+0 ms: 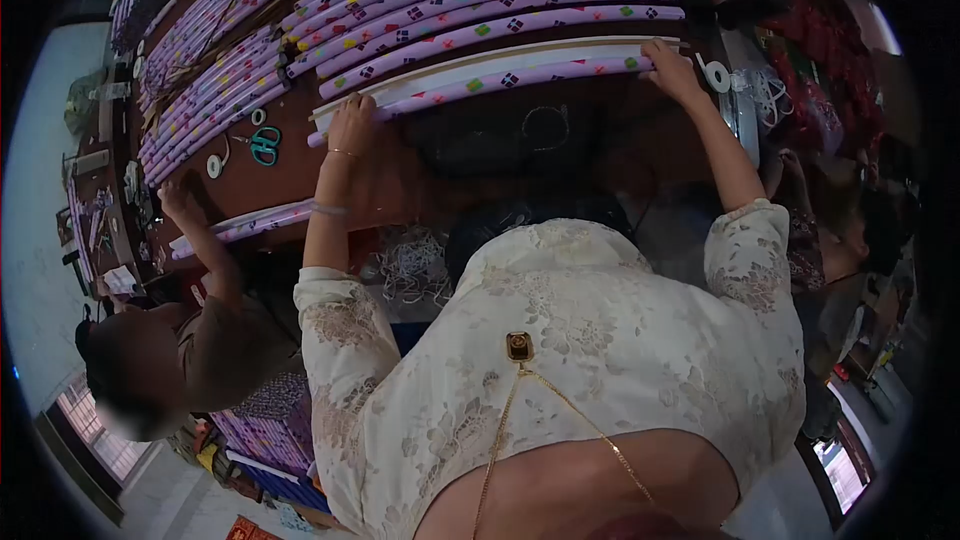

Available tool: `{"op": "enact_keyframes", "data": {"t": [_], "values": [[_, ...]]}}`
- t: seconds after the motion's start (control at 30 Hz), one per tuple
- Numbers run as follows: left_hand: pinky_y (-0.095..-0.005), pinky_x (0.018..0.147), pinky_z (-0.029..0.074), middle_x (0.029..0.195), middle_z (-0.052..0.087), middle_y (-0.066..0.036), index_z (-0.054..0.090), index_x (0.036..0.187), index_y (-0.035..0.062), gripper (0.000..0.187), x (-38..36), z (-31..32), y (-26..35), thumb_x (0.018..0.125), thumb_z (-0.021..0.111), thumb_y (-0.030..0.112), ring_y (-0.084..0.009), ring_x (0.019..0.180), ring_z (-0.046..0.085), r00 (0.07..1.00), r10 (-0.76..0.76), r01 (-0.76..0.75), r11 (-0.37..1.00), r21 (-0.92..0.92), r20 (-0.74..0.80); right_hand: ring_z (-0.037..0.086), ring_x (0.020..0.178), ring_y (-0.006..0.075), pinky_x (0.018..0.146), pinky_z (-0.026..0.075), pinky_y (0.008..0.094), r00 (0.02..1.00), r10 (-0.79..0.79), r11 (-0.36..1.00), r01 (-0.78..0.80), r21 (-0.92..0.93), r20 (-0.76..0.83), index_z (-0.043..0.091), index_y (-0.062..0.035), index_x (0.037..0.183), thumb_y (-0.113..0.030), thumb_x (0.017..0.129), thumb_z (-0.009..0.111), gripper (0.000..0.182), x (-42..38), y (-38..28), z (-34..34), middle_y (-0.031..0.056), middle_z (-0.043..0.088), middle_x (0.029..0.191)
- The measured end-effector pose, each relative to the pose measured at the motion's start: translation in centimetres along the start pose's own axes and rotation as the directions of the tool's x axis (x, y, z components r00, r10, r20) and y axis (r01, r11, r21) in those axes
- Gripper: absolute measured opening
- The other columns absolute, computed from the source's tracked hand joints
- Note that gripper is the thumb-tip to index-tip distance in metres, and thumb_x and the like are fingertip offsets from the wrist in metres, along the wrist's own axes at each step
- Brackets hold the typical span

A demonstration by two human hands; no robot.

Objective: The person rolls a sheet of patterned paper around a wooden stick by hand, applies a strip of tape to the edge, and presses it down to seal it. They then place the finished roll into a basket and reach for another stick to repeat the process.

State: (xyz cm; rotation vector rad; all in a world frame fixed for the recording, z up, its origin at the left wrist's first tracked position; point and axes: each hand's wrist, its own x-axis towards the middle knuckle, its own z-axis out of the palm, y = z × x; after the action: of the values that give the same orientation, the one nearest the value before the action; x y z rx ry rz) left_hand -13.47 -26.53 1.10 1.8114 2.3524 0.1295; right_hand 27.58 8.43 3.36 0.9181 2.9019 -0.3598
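Note:
A partly rolled purple printed sheet (510, 80) lies across the table in front of me, its white inner side (480, 65) showing along the upper part. Along its far edge runs a thin wooden stick (560, 46). My left hand (350, 125) is closed over the sheet's left end. At the opposite end, my right hand (672, 70) grips the sheet with bent fingers. Just beyond lie several finished-looking purple printed rolls (500, 25), side by side.
Teal-handled scissors (264, 146) and a roll of white tape (215, 166) lie to the left. More purple rolls (215, 105) are stacked there. Another person (215, 340) reaches in at the left, near a separate roll (250, 223). A white tape roll (717, 76) stands right.

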Motion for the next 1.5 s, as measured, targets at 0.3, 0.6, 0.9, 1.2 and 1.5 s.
{"op": "enact_keyframes", "data": {"t": [0.3,0.6,0.9,1.2,1.5], "values": [[-0.0402,0.077,0.044,0.093,0.055,-0.010,0.053,0.092,0.0095,0.026,-1.2,3.1,-0.1,0.069,0.062,0.017,-0.0291,0.091,0.053,0.995,-0.097,0.096,0.993,-0.068,-0.003,0.047,0.096,0.0319,0.079,0.040,0.0375,0.999,-0.021,0.985,0.014,0.171,0.039,0.050,-0.0047,0.093,-0.013,0.062,0.071,0.039,-0.5,2.2,1.8,0.0127,0.049,0.098],[-0.0385,0.077,0.043,0.095,0.055,-0.008,0.056,0.101,0.0138,0.035,-2.5,4.0,0.5,0.067,0.064,0.014,-0.0274,0.090,0.052,0.978,-0.180,0.174,0.983,-0.058,-0.105,0.046,0.095,0.0347,0.079,0.040,0.0393,0.999,-0.005,0.980,0.015,0.199,-0.050,0.047,-0.0055,0.100,-0.009,0.066,0.067,0.039,-1.7,0.8,1.8,0.0149,0.046,0.101],[-0.0378,0.072,0.045,0.087,0.058,-0.013,0.052,0.096,0.0056,0.029,-3.0,3.3,1.3,0.073,0.059,0.022,-0.0292,0.084,0.056,0.954,-0.273,0.254,0.956,-0.149,-0.126,0.047,0.097,0.0295,0.081,0.037,0.0408,0.985,-0.075,0.986,0.049,-0.161,-0.156,0.052,-0.0093,0.105,-0.017,0.072,0.063,0.035,-1.7,0.2,2.3,0.0090,0.050,0.103],[-0.0389,0.076,0.043,0.095,0.052,-0.008,0.054,0.096,0.0103,0.026,-3.4,3.8,1.5,0.073,0.060,0.022,-0.0258,0.093,0.051,0.925,-0.192,0.190,0.981,-0.040,-0.327,0.047,0.098,0.0286,0.082,0.038,0.0394,0.984,0.059,0.975,-0.093,-0.200,-0.168,0.051,-0.0107,0.110,-0.018,0.079,0.056,0.032,-1.9,-1.6,1.8,0.0104,0.049,0.104],[-0.0383,0.072,0.046,0.090,0.058,-0.010,0.051,0.105,0.0122,0.040,-3.6,3.3,1.2,0.069,0.064,0.023,-0.0278,0.090,0.054,0.925,-0.286,0.258,0.956,-0.140,-0.249,0.049,0.094,0.0338,0.078,0.042,0.0402,0.962,-0.003,0.990,-0.036,-0.139,-0.274,0.048,-0.0052,0.105,-0.013,0.081,0.052,0.026,-1.4,-0.4,3.4,0.0146,0.050,0.105]]}}
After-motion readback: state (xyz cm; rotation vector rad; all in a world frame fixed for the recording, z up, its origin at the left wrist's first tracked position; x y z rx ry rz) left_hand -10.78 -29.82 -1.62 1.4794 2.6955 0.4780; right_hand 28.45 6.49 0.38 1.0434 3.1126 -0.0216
